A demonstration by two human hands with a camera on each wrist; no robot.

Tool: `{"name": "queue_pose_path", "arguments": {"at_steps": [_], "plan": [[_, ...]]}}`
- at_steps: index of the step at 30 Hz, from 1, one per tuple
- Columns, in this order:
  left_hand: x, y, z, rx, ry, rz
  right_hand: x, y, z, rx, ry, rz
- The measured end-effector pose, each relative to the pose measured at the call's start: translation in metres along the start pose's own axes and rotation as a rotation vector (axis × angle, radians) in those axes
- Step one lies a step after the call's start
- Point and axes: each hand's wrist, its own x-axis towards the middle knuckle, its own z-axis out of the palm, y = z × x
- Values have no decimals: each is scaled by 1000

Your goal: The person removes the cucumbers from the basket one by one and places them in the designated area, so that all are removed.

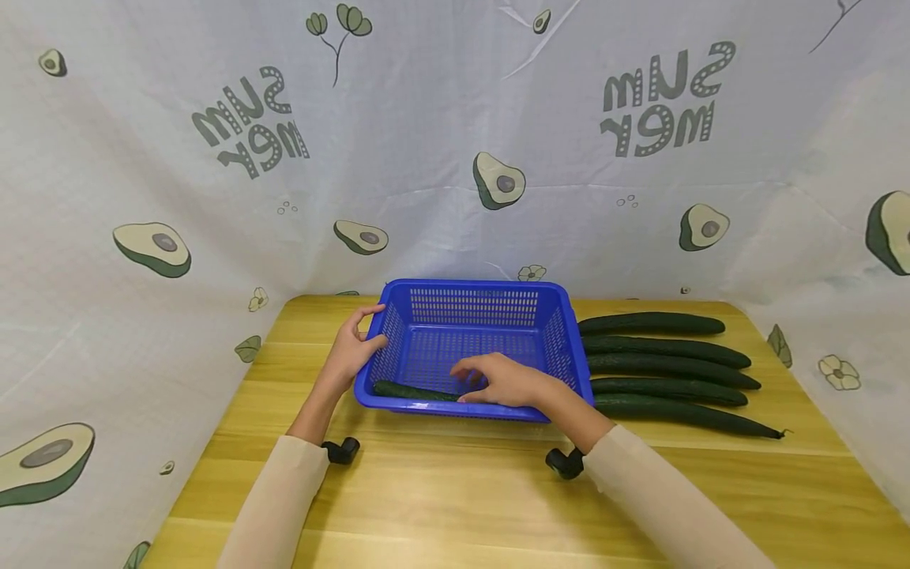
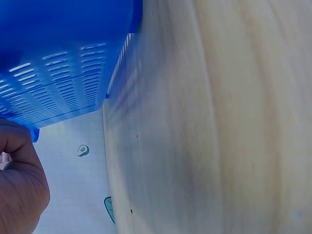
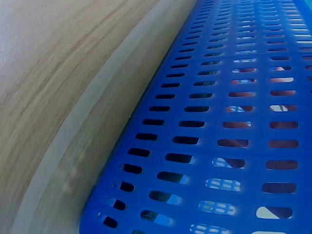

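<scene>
A blue plastic basket [image 1: 472,340] with slotted walls stands on the wooden table. My left hand [image 1: 348,349] grips its left rim, thumb over the inner side. In the left wrist view that hand [image 2: 22,170] shows beside the slotted wall. Along the near wall inside the basket lies a dark green cucumber [image 1: 408,390], its right part hidden. Over it, inside the basket, my right hand [image 1: 513,381] has its fingers loosely bent and spread from the thumb, with nothing seen between them. The right wrist view is filled mostly by the basket's outer wall [image 3: 195,126].
Several long cucumbers [image 1: 668,366] lie side by side to the right of the basket, their left ends close to its wall. Behind the table [image 1: 441,506] hangs a white cloth [image 1: 426,142] printed with avocados.
</scene>
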Motion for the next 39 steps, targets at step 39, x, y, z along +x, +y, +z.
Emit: {"name": "queue_pose_path", "arguments": {"at_steps": [39], "plan": [[-1, 0, 1, -11, 6, -5, -2, -3, 1, 84, -57, 18]]}}
